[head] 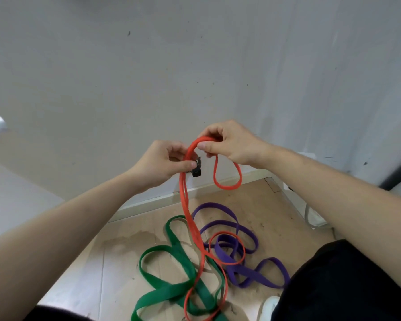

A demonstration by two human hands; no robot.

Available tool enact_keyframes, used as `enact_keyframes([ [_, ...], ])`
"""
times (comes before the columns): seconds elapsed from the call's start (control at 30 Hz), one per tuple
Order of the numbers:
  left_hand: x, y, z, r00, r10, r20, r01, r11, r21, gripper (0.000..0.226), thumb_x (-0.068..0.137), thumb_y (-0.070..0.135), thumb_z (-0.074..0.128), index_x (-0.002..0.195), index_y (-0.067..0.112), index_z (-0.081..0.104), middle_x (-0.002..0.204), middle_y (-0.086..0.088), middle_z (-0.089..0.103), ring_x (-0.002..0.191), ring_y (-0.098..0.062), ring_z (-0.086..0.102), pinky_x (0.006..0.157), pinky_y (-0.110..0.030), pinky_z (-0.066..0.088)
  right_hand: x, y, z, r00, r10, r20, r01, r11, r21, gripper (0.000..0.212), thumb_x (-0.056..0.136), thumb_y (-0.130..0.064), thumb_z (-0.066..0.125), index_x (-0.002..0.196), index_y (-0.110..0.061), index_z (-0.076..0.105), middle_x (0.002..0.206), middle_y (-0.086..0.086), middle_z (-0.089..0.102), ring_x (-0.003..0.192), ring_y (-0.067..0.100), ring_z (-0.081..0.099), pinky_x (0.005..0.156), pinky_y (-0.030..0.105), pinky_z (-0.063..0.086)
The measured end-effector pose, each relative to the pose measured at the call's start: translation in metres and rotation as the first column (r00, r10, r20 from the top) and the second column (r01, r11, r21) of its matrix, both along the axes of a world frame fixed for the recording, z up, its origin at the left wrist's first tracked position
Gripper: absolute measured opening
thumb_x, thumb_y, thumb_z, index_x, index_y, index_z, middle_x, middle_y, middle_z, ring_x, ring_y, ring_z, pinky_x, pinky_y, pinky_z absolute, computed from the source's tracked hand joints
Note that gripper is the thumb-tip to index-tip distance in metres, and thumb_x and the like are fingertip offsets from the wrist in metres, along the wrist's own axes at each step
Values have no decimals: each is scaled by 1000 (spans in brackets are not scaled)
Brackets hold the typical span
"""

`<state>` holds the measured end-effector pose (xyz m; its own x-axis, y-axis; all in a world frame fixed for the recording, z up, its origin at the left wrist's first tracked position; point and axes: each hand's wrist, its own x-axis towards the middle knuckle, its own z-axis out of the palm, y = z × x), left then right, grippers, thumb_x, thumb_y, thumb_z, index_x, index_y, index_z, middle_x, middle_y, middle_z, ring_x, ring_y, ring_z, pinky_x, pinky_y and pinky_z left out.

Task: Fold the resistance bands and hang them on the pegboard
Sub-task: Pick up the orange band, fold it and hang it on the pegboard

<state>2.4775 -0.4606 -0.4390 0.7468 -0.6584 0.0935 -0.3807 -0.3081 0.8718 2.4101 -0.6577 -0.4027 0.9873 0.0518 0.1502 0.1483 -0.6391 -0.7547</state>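
Red band (183,198) held up before the pale wall (148,66), long axis near vertical: doubled strands drop from the hands to the wooden floor (252,200), the low end coiled across the green band (162,294) and purple band (221,254); a short loop hangs to the right. Right hand (232,144), higher and farther, pinches the band's top bend, fingers curled. Left hand (162,162), forearm angled up from near left, pinches a small black piece (196,169) beside the strands.

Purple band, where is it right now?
In the head view, the purple band lies looped on the floor, low and right of centre, beside the green band, with a loop of the orange band crossing it.
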Motion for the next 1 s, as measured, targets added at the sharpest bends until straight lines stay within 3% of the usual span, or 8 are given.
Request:
enact_keyframes([
  [0.1, -4, -6, -7, 1000, -30, 0, 29, 998, 52, 12, 87, 8, 77, 94, 18, 75, 88, 4, 79, 86, -9, 76, 82, -19, 58, -2, -6, 12, 999, -14, 51, 8, 993, 119, 11, 95, -14, 66, 104, -10, 71, 90, 4, 70, 79, 11, 69, 74, 20, 57],
  [0.27, -5, -7, -17, 993, -52, -101, 65, 990, 128, 12, 90, 17, 75, 101, 14, 73, 96, 0, 80, 92, -11, 76, 89, -25, 58, -2, -23, 24, 986, -112, 127, 47, 899, 435, 12, 97, -6, 61, 104, 2, 67, 82, 9, 61, 72, 16, 64, 75, 25, 59],
  [0.4, -3, -4, -20, 986, -60, -154, 83, 986, 142, 13, 92, 19, 72, 102, 11, 74, 95, -2, 80, 93, -14, 77, 87, -25, 59, -1, -40, 23, 970, -212, 119, 114, 829, 548, 11, 98, -7, 59, 103, -1, 68, 79, 7, 61, 70, 19, 63, 73, 26, 57],
  [0.57, 5, 3, -17, 979, 18, -205, -9, 999, 45, 16, 96, 14, 67, 110, 7, 72, 93, -7, 80, 92, -19, 77, 85, -27, 61, 2, -65, 4, 977, -213, 27, 171, 848, 501, 14, 97, -8, 63, 107, 1, 67, 82, 7, 66, 73, 19, 66, 81, 34, 57],
  [0.7, 8, 6, -13, 978, 59, -198, -63, 998, -13, 15, 99, 14, 63, 108, 6, 72, 90, -8, 80, 91, -18, 77, 85, -28, 61, -3, -79, -12, 979, -84, -187, 144, 931, 336, 25, 89, -9, 72, 113, -9, 65, 88, 11, 72, 84, 23, 71, 97, 49, 53],
  [0.83, 5, 2, -4, 981, 58, -182, -68, 997, -48, 16, 100, 19, 62, 107, 9, 73, 88, -9, 78, 88, -19, 76, 83, -28, 60, -5, -64, -26, 944, 13, -329, 26, 993, 114, 30, 87, -15, 76, 115, -12, 68, 104, 17, 74, 98, 27, 73, 98, 41, 56],
  [0.9, 1, -2, 1, 985, 48, -164, -59, 996, -59, 17, 99, 21, 63, 106, 9, 73, 88, -13, 77, 85, -19, 75, 82, -27, 61, -6, -51, -28, 936, 61, -347, -16, 991, 131, 28, 87, -14, 76, 114, -10, 69, 107, 15, 74, 100, 27, 72, 95, 36, 56],
  [1.0, -4, -7, 4, 988, 46, -146, -56, 997, -60, 17, 98, 20, 64, 101, 7, 74, 82, -12, 73, 78, -15, 71, 77, -23, 61, -4, -33, -27, 945, 108, -309, -51, 981, 186, 28, 89, -16, 74, 115, -7, 69, 107, 13, 75, 103, 28, 72, 99, 39, 55],
])
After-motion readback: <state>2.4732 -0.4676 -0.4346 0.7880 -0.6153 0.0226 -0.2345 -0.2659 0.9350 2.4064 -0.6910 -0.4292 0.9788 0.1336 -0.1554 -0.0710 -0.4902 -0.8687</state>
